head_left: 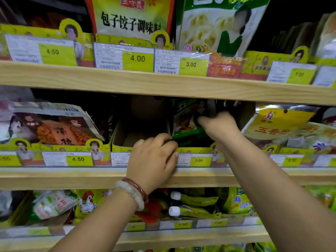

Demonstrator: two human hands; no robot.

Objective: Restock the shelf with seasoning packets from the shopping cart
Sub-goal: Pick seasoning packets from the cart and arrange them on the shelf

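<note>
Green seasoning packets stand in a yellow display box on the middle wooden shelf, above the 3.00 price tag. My right hand reaches into that box and grips the upright packets near their tops. My left hand, with two bracelets on the wrist, curls its fingers over the box's front edge and the lower green packets. To the left, a cardboard display box looks hollow and dark inside. The shopping cart is out of view.
Red-brown packets fill the box at left, yellow packets the one at right. The upper shelf overhangs closely, carrying large yellow and green bags and price tags. The lower shelf holds chicken-print bags and spouted pouches.
</note>
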